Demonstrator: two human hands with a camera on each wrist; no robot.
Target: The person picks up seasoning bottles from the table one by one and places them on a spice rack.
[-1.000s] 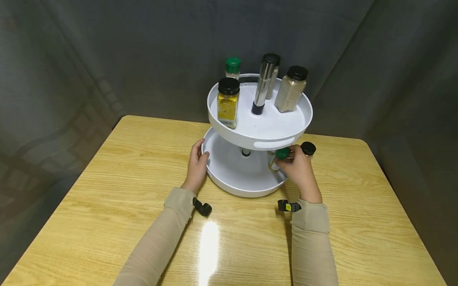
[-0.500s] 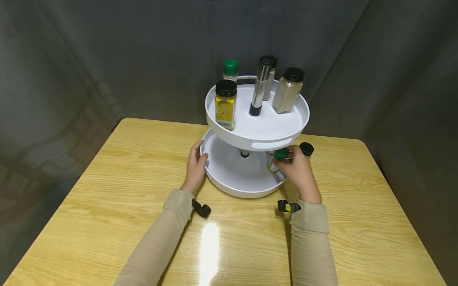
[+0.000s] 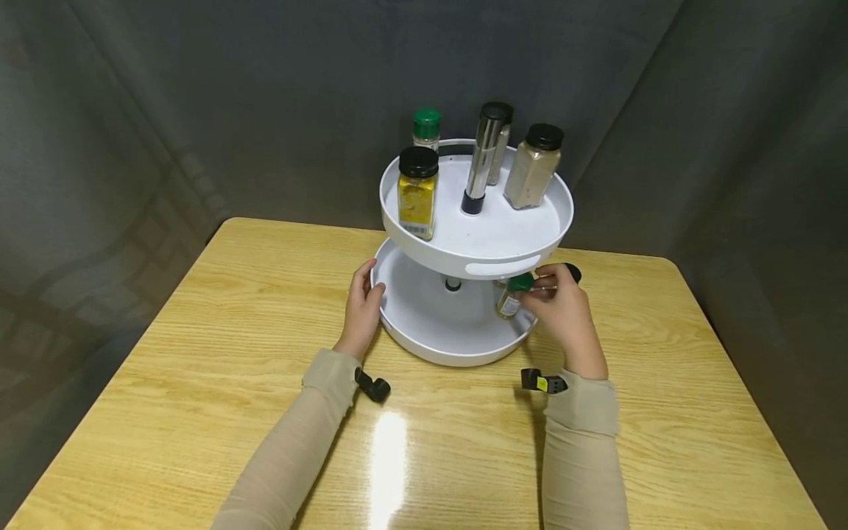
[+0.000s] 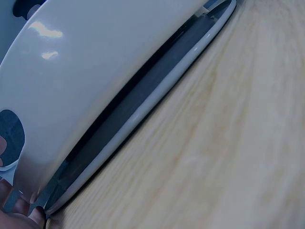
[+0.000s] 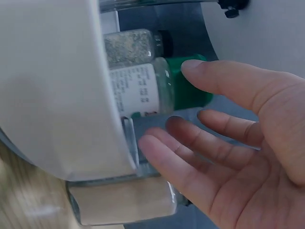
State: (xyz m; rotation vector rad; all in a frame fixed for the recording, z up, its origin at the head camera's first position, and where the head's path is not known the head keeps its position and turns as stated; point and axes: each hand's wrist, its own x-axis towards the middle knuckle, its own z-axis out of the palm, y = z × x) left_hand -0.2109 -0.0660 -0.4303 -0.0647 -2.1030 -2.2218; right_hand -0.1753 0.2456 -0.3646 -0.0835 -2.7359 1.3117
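A white two-tier turntable [image 3: 450, 324] stands on the table. My left hand [image 3: 358, 313] holds the left rim of its lower tray, the thumb over the edge. On that tray's right side stands a small green-capped spice jar [image 3: 509, 305]. Around it, my right hand [image 3: 570, 316] has loosened. In the right wrist view the thumb lies at the green cap [image 5: 188, 86], while the other fingers [image 5: 176, 176] are spread apart from the glass. A black-capped jar of dried herbs [image 5: 128, 46] stands close beside it. The left wrist view shows few of my left fingers [image 4: 19, 207].
The upper tray [image 3: 490, 232] carries a yellow spice jar [image 3: 417, 202], a beige jar [image 3: 532, 173] and other jars around a metal post [image 3: 483, 158]. Outside the lower tray, behind my right hand, stands another beige jar [image 5: 126, 200] with a black cap [image 3: 575, 273].
My right hand has eased back to the right and its fingers have let go of the green-capped jar, which stays upright on the lower tray. My left hand keeps its place.
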